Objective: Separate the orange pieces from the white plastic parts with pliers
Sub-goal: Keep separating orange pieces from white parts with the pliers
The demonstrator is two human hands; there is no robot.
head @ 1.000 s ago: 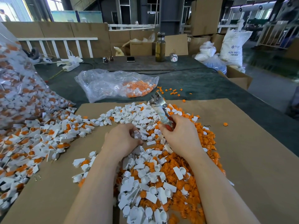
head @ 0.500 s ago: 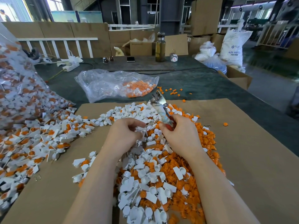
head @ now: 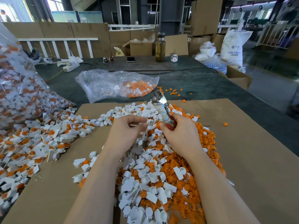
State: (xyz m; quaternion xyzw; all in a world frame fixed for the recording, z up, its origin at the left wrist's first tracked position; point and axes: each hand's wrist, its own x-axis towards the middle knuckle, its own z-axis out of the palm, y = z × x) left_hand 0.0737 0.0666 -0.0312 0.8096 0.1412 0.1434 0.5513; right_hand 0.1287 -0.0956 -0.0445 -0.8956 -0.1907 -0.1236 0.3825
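Observation:
My right hand (head: 179, 136) grips the red handles of the pliers (head: 161, 109), whose metal jaws point up and away from me. Just left of it, my left hand (head: 126, 133) is raised over the heap with curled fingers, pinching a small white plastic part (head: 148, 124) at its fingertips; most of that part is hidden. Under both hands lies a heap of white plastic parts (head: 145, 183) mixed with loose orange pieces (head: 203, 143). White parts with orange pieces still in them (head: 40, 139) spread out to the left.
Everything lies on a cardboard sheet (head: 250, 159) over a dark green table. A clear bag holding orange pieces (head: 119, 86) lies beyond the heap, and a large full bag (head: 14, 88) stands at the left. A bottle (head: 160, 47), a phone and glasses sit far back.
My left hand has come up out of the heap with a white part and moved toward the pliers. My right hand and the pliers have barely shifted.

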